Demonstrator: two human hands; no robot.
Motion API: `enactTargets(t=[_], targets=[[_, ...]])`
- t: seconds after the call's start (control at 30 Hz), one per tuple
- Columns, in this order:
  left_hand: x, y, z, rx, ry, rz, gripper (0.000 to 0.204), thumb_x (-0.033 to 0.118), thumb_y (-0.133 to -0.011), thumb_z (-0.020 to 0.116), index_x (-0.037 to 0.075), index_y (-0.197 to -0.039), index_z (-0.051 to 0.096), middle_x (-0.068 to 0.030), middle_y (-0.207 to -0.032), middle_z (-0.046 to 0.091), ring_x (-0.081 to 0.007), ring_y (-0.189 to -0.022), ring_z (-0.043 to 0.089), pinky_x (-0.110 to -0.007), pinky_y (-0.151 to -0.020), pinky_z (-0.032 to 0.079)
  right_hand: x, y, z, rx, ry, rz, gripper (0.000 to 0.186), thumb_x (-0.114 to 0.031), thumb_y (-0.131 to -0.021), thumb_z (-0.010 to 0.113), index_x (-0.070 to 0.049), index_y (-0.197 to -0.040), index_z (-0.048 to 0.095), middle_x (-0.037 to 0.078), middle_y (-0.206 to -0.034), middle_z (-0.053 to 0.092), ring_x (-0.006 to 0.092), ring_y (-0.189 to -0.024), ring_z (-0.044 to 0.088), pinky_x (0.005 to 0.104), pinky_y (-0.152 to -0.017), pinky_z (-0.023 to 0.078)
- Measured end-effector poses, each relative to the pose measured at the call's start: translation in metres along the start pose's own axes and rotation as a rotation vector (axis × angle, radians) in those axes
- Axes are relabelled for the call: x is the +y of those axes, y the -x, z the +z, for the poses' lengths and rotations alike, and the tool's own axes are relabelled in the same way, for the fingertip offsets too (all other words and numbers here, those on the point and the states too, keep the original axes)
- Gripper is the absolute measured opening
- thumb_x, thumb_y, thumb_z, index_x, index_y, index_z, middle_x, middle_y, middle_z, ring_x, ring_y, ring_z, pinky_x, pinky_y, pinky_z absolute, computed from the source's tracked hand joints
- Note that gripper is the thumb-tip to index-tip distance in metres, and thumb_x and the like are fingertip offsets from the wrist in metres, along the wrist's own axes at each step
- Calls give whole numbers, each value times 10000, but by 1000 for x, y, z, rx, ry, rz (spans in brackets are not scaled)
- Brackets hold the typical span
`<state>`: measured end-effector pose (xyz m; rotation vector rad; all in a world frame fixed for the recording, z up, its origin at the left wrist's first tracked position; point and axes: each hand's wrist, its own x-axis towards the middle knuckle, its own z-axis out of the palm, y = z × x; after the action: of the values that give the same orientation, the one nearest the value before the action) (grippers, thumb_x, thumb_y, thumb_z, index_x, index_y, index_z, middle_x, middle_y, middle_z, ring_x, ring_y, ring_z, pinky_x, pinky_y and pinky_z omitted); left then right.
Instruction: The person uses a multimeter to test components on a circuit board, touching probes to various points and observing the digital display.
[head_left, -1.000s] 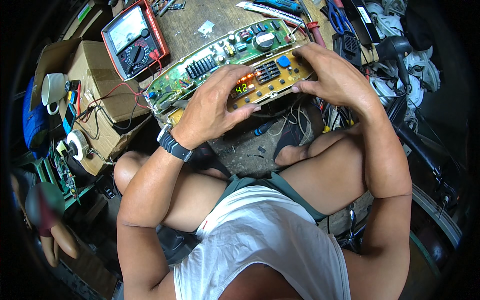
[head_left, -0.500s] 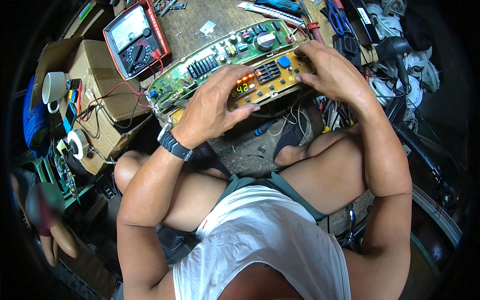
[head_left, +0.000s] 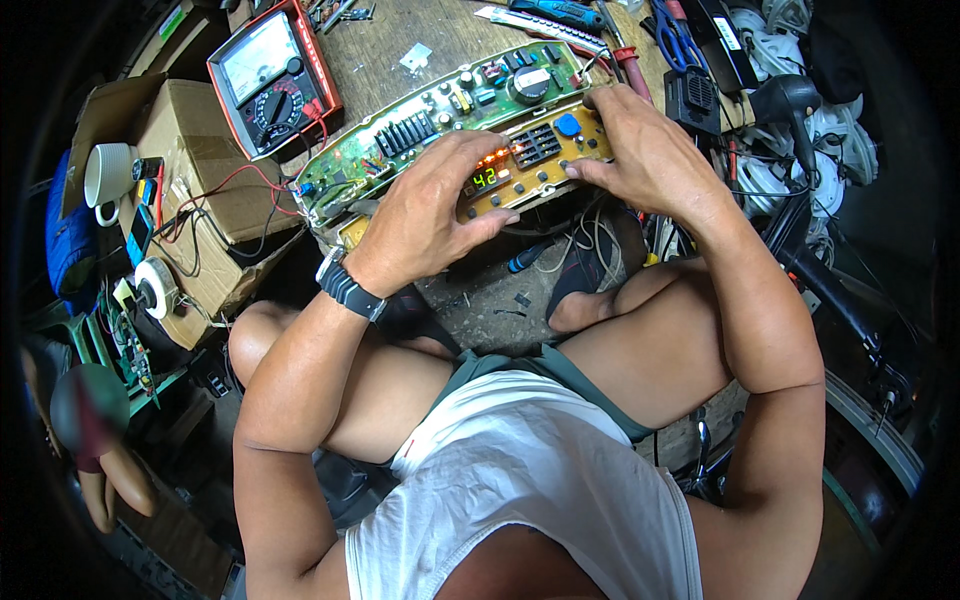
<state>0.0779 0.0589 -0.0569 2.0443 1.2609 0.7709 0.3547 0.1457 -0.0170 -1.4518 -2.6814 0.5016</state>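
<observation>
A brown control circuit board [head_left: 545,180] with small push buttons, a blue round part and a lit display [head_left: 484,179] lies in front of me. Beyond it, alongside, is a green circuit board [head_left: 455,105] with capacitors and a black round part. My left hand [head_left: 425,205] holds the brown board left of the display, its thumb along the near side and its fingers over the far side. At the board's right end, my right hand [head_left: 655,150] grips it; the fingers reach the far edge and the thumb presses near the buttons. The fingertips are partly hidden.
A red analog multimeter [head_left: 270,85] stands at the back left, its leads running past a cardboard box [head_left: 215,170]. Behind the boards are a wooden tabletop [head_left: 400,30], a cutter knife and a blue-handled tool. Cables and a dark heat-gun-shaped tool [head_left: 787,98] crowd the right.
My right hand has shifted slightly left along the brown board, its thumb now farther in over the buttons. My left hand and the lit display look the same.
</observation>
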Motion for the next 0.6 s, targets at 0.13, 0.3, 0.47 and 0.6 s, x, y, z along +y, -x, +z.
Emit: enactTargets(t=[0.13, 0.3, 0.47, 0.6], targets=[[-1, 0, 0, 5, -5, 12, 748, 238, -852, 940, 32, -1493, 616, -207, -1452, 669, -395, -1341, 664, -466, -1152, 538, 8, -1, -5, -33, 9, -4, 651, -257, -883, 892, 72, -1367, 607, 280, -1290, 690, 456, -1244, 687, 509, -1065, 562], [-1, 0, 0, 10, -9, 20, 755, 241, -849, 942, 34, -1497, 615, -208, -1453, 669, -395, -1338, 666, -465, -1149, 539, 10, -3, -7, -83, -20, 53, 609, -205, -891, 885, 47, -1370, 606, 266, -1309, 672, 472, -1261, 657, 511, -1079, 540], [-1, -1, 0, 4, -7, 25, 759, 248, -850, 942, 36, -1501, 615, -206, -1453, 670, -393, -1337, 668, -465, -1147, 541, 14, -3, -6, -77, 12, 43, 593, -220, -902, 870, 39, -1374, 622, 256, -1276, 690, 454, -1236, 684, 506, -1062, 555], [0, 0, 0, 10, -16, 26, 759, 244, -846, 944, 37, -1500, 617, -200, -1452, 672, -390, -1332, 672, -464, -1144, 543, 16, -3, -6, -45, 17, 18, 574, -228, -907, 864, 38, -1363, 638, 251, -1270, 699, 445, -1228, 696, 501, -1059, 563]])
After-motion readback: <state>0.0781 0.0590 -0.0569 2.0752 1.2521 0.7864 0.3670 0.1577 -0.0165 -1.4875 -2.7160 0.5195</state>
